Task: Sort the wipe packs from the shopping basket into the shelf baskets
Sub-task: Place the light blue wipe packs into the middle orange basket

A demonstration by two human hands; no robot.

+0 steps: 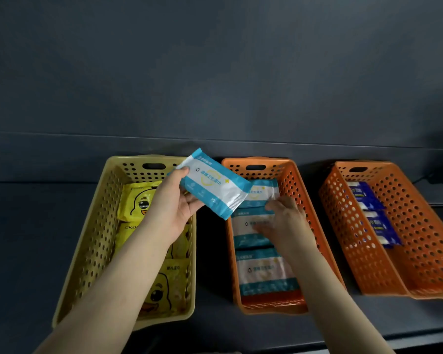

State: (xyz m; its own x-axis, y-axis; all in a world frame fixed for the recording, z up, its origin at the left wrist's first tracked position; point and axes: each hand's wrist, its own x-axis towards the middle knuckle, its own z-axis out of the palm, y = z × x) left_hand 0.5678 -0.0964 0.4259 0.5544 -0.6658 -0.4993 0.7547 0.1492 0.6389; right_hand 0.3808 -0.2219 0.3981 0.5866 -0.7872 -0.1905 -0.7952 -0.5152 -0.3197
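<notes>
Nearest, two bare forearms come in from the bottom edge, the left from 7 o'clock and the right from 5 o'clock. Three perforated baskets stand side by side on the dark shelf [23, 238]. The yellow basket [87, 246] at 8 o'clock holds yellow duck packs [138, 200] laid in a row front to back. The middle orange basket [271, 306] at 5 o'clock holds teal-and-white packs [264, 272], also in a row. The right orange basket [420, 238] at 3 o'clock holds dark blue packs [376, 221] along its left wall. The right hand [284, 215] reaches palm down into the middle orange basket, over the farther packs. Its fingers point toward 10 o'clock and lie close together, but they are blurred, so I cannot tell whether they press or pinch a pack. The left hand [174, 208] is raised over the right side of the yellow basket. It pinches a teal-and-white wipe pack [215, 185], thumb on the top face at the pack's 9 o'clock corner and fingers curled beneath. The pack is tilted in the air, spanning the gap between the yellow and middle baskets and touching neither. Beyond the baskets, at 12 o'clock, rises a plain dark wall [215, 72].
</notes>
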